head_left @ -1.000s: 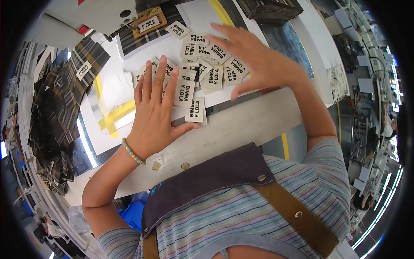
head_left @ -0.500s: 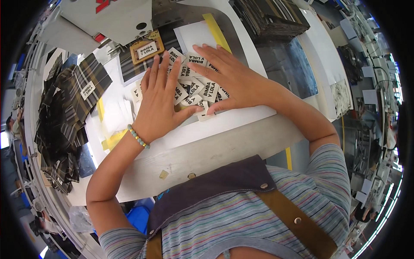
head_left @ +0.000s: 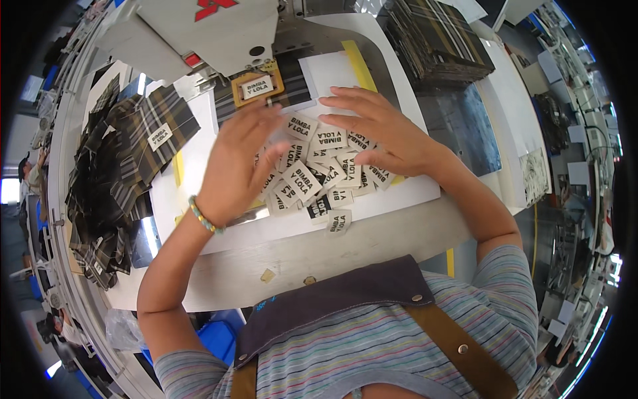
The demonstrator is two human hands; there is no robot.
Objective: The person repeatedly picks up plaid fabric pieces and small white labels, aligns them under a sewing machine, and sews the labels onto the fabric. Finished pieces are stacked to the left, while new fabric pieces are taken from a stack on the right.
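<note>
A loose heap of small cream fabric labels [head_left: 302,181] with dark print lies on the white work surface, and a black one shows among them. On the heap's left side is my left hand [head_left: 234,163], slightly smeared by motion, its fingers apart with nothing held. My right hand [head_left: 389,133] hovers at the right side of the heap, fingers spread and holding nothing. Beyond my left fingertips, an orange-yellow frame [head_left: 278,80] surrounds a single label [head_left: 258,87] over plaid cloth. The sewing machine head [head_left: 199,33] stands above that frame.
Plaid fabric pieces [head_left: 109,179] hang in a pile at the left; the top one bears a label [head_left: 159,136]. A tall stack of plaid pieces [head_left: 445,40] stands at the far right. Yellow tape [head_left: 359,65] edges a white sheet. The table's front edge [head_left: 332,249] runs before me.
Both hands have drawn apart and lifted off the labels, uncovering more of the heap. Labels now lie spread nearer me. The whole view has shifted slightly.
</note>
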